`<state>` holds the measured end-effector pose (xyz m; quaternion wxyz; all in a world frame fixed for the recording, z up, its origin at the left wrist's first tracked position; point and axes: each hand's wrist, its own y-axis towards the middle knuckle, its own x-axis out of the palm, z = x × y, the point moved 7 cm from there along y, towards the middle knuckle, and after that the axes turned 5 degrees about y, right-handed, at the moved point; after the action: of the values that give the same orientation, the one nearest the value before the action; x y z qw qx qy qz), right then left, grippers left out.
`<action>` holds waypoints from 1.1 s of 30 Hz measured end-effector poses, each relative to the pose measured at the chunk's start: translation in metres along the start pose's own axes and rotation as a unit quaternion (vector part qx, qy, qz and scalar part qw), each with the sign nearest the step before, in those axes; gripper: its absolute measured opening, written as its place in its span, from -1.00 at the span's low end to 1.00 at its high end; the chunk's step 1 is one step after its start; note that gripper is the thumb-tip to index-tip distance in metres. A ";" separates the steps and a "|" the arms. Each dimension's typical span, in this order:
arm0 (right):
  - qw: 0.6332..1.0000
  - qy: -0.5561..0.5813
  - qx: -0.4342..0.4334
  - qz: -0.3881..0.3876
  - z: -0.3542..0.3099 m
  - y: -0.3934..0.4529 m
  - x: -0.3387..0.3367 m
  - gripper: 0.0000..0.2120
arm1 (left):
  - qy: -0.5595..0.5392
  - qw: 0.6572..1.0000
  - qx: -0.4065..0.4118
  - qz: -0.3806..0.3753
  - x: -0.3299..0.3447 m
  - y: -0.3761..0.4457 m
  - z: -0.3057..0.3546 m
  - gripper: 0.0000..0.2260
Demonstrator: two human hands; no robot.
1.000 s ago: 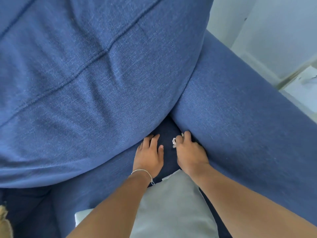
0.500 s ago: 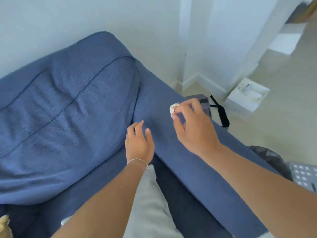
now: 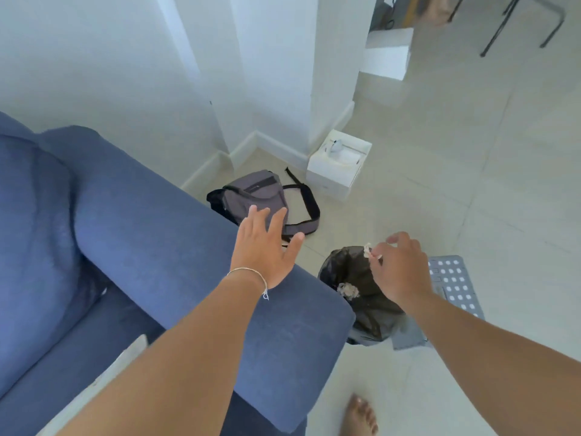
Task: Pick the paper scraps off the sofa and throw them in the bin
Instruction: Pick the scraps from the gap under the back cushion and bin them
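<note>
My right hand (image 3: 399,269) pinches a small white paper scrap (image 3: 368,250) between thumb and fingers, directly above the bin (image 3: 355,275), which is lined with a black bag and stands on the floor beside the sofa's arm. Another crumpled paper scrap (image 3: 348,290) lies inside the bag. My left hand (image 3: 264,247) hovers over the blue sofa arm (image 3: 163,247) with its fingers spread and nothing in it.
A grey shoulder bag (image 3: 254,199) with a black strap lies on the floor behind the sofa arm. A white box (image 3: 338,166) sits by the wall corner. A grey perforated panel (image 3: 452,284) lies right of the bin. A bare foot (image 3: 361,416) stands on the tiles.
My right hand lifted the scrap out of the gap beside the sofa cushion and carried it right, over the arm to above the bin. My left hand rose off the seat and opened.
</note>
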<state>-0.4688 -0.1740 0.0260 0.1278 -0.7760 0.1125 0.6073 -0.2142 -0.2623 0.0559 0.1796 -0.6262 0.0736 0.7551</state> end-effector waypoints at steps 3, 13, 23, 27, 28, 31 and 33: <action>0.999 0.003 0.010 -0.043 0.028 0.011 0.017 -0.82 | 0.027 0.999 -0.026 -0.006 0.020 0.003 -0.001 -0.34; 0.980 -0.005 0.053 -0.193 0.033 0.025 0.068 -0.38 | 0.022 0.999 -0.032 0.033 0.024 0.010 0.001 -0.44; 0.985 0.102 -0.026 -0.135 -0.068 0.055 0.038 -0.53 | -0.041 0.995 -0.042 0.087 0.013 0.005 -0.001 -0.51; 0.974 0.180 -0.094 -0.097 -0.145 0.053 0.022 -0.57 | -0.149 0.962 -0.147 0.177 -0.014 -0.016 -0.031 -0.55; 0.970 0.195 -0.117 -0.083 -0.167 0.050 0.018 -0.58 | -0.188 0.949 -0.165 0.192 -0.020 -0.027 -0.048 -0.56; 0.948 0.230 -0.216 -0.038 -0.253 0.030 0.009 -0.63 | -0.274 0.902 -0.229 0.242 -0.029 -0.084 -0.129 -0.63; 0.923 0.255 -0.286 -0.031 -0.322 0.008 0.007 -0.66 | -0.280 0.882 -0.274 0.262 -0.026 -0.129 -0.194 -0.65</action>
<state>-0.1757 -0.2890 0.0923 -0.1138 -0.9115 -0.0608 0.3906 0.0148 -0.2124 0.0558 -0.1903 -0.3709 -0.0280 0.9086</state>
